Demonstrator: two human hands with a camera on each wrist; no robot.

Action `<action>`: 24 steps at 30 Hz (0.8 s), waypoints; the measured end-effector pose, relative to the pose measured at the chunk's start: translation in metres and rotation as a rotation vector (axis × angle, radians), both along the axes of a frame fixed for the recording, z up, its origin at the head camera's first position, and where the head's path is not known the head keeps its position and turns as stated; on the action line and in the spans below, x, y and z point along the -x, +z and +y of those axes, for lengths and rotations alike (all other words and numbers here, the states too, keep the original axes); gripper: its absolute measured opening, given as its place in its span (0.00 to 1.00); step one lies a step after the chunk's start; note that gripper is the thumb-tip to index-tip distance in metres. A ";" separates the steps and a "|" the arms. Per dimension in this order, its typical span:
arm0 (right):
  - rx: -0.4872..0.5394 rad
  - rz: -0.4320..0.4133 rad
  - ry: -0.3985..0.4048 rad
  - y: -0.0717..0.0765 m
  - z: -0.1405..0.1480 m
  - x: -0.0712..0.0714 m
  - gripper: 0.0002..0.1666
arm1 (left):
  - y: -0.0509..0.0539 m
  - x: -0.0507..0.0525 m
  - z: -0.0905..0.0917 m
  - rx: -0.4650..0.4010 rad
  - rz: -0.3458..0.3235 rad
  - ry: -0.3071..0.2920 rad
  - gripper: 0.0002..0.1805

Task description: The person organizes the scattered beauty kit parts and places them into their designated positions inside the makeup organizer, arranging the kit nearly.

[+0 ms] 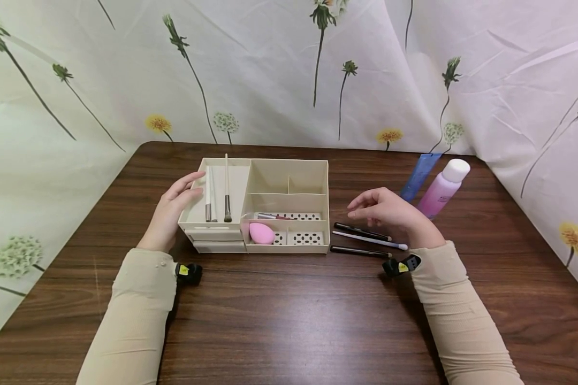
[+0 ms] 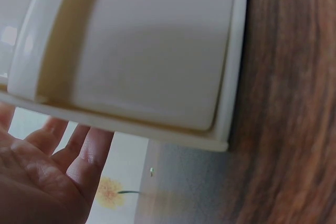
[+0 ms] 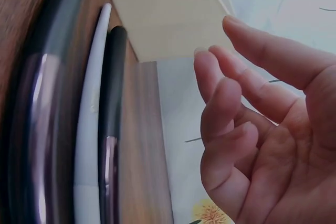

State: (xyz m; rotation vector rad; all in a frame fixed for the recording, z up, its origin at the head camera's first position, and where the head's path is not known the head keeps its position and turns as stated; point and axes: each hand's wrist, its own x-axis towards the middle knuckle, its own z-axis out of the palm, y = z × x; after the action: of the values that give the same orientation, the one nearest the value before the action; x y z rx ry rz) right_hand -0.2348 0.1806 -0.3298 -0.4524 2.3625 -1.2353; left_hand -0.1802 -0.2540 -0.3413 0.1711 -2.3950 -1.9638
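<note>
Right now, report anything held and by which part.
Nothing held: the right hand is empty; the left hand only touches the left side of the organizer.

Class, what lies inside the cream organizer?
Brushes in the left tray, a slim silver item in the middle row, a pink sponge in the front row. The drawers hide any contents.

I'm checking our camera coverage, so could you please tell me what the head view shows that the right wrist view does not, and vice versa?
Only the head view: the left hand, the contents of the box, such as the pink sponge, the bottle and blue tube.

Only the right wrist view: the palm of the right hand.

Both: the right hand, the box, three brushes beside it, table and flowered cloth.
</note>
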 end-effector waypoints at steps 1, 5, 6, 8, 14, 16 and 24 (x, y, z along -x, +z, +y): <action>-0.010 0.003 0.003 -0.001 0.000 0.001 0.19 | 0.000 0.000 0.000 0.000 0.000 0.000 0.26; -0.051 0.017 0.019 -0.006 0.002 0.004 0.20 | 0.000 0.000 0.000 -0.002 -0.003 0.000 0.26; -0.061 0.018 0.024 -0.007 0.002 0.004 0.20 | 0.000 0.000 0.000 -0.006 -0.004 0.000 0.26; -0.083 0.020 0.034 -0.009 0.003 0.005 0.20 | 0.000 0.000 0.000 -0.007 -0.006 0.001 0.26; -0.111 -0.014 0.039 -0.014 0.004 0.007 0.20 | -0.001 0.000 0.000 -0.008 -0.004 0.005 0.26; -0.108 -0.028 0.041 -0.016 0.005 0.008 0.20 | -0.001 0.000 0.000 -0.008 -0.005 0.006 0.26; -0.135 -0.079 0.047 -0.020 0.004 0.008 0.21 | -0.001 0.001 0.000 -0.005 -0.003 0.002 0.26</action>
State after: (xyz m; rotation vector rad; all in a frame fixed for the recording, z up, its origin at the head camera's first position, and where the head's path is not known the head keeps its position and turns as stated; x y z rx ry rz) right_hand -0.2427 0.1848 -0.3499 -0.4047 2.3366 -1.0453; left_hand -0.1809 -0.2544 -0.3428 0.1768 -2.3911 -1.9708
